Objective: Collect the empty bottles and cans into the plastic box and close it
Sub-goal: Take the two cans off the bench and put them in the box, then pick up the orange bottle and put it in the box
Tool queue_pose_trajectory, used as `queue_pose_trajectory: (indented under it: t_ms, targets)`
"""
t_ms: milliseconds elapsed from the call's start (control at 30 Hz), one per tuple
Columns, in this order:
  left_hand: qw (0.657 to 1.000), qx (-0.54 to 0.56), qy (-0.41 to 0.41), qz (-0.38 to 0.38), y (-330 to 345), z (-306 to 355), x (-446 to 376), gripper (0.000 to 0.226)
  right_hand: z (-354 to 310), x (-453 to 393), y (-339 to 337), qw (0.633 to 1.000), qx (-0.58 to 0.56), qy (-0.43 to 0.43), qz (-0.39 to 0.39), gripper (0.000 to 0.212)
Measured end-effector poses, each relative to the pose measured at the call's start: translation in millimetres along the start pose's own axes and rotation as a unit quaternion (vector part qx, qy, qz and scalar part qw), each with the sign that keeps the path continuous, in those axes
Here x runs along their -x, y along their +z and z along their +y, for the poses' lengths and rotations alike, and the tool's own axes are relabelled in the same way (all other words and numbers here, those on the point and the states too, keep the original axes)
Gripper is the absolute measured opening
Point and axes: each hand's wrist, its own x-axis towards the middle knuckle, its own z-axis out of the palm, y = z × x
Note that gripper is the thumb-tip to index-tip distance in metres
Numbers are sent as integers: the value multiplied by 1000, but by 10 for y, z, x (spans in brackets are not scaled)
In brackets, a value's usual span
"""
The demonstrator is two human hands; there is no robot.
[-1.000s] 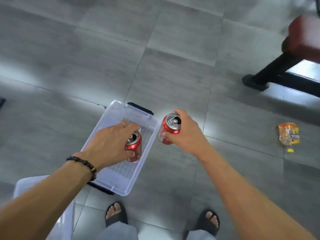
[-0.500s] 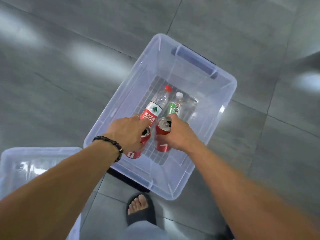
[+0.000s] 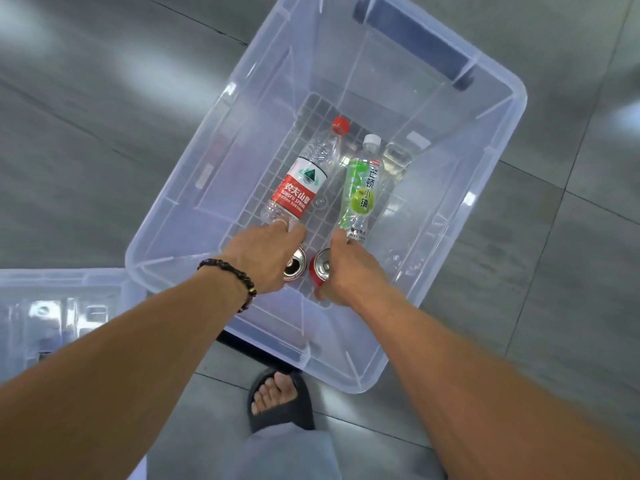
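Grey floor tiles (image 3: 104,133) carry 1 clear plastic box (image 3: 498,188), its lid (image 3: 62,306) lying at the near left. Nearest, 1 sandalled foot (image 3: 278,398) shows. Inside the box, the left hand (image 3: 266,258) grips 1 red can (image 3: 295,267) and the right hand (image 3: 349,271) grips a second can (image 3: 320,270), both upright at the near end. Beyond lie 3 bottles: red-labelled bottle (image 3: 301,188), green-labelled bottle (image 3: 362,188), clear bottle (image 3: 398,157).

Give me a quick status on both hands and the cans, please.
Left hand and right hand each grip a red can inside the plastic box. Three bottles already in. Lid off, lying left. Nothing blocking.
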Motion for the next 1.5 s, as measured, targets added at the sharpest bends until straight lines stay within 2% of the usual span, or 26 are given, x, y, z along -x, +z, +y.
queue_pose_trajectory:
  t_ms: [200, 300, 533, 733, 900, 1100, 1267, 1500]
  targets:
    - [999, 10, 6, -33, -30, -89, 104, 65, 32, 90, -25, 995, 93, -31, -26, 93]
    - [999, 17, 15, -36, -131, -116, 181, 63, 27, 143, -102, 994, 94, -41, -24, 85]
    - [999, 38, 15, -2, -577, 137, 584, 40, 94, 737, -679, 987, 31, -138, 78, 76]
    - [999, 22, 33, 24, -1395, 702, 885, 43, 422, 1463, -1597, 978, -20, -150, 140, 75]
    - [997, 6, 58, 52, -2152, 1528, 949, 43, 1124, 2062, -2391, 973, -66, -106, 194, 70]
    - [989, -32, 121, 73, -2915, 3006, 685, 44, 2448, 2741, -3149, 957, -98, -53, 268, 66]
    - [981, -54, 172, 68, -3248, 4403, 289, 49, 3800, 3217, -3573, 945, -126, 8, 301, 65]
    - [956, -82, 277, 55, -3466, 6112, -389, 52, 5505, 3475, -3821, 903, -227, 128, 342, 72]
